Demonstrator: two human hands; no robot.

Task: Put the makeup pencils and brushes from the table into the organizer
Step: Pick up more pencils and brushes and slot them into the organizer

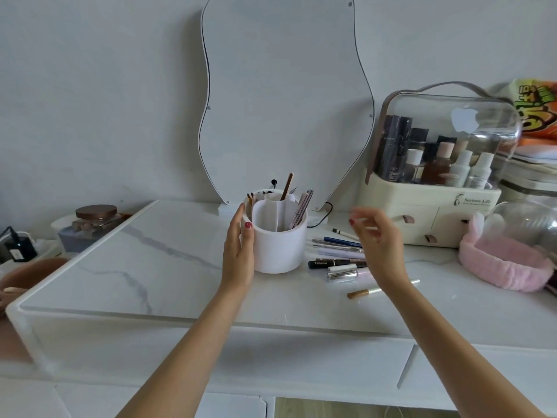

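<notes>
A white round organizer [278,242] with inner dividers stands on the marble table [135,267]; several pencils and brushes [298,206] stick up from it. My left hand [239,251] rests flat against its left side, thumb on the rim. My right hand [373,236] hovers blurred above a row of makeup pencils and tubes [337,257] lying to the right of the organizer; whether its fingers pinch something is unclear. A gold-tipped tube [361,293] lies nearer the front, partly under my right wrist.
A wavy mirror [286,101] leans on the wall behind the organizer. A clear-lidded cosmetics case [437,182] with bottles stands at the back right, a pink fluffy headband [506,267] beside it. A lidded jar [96,218] sits at the left.
</notes>
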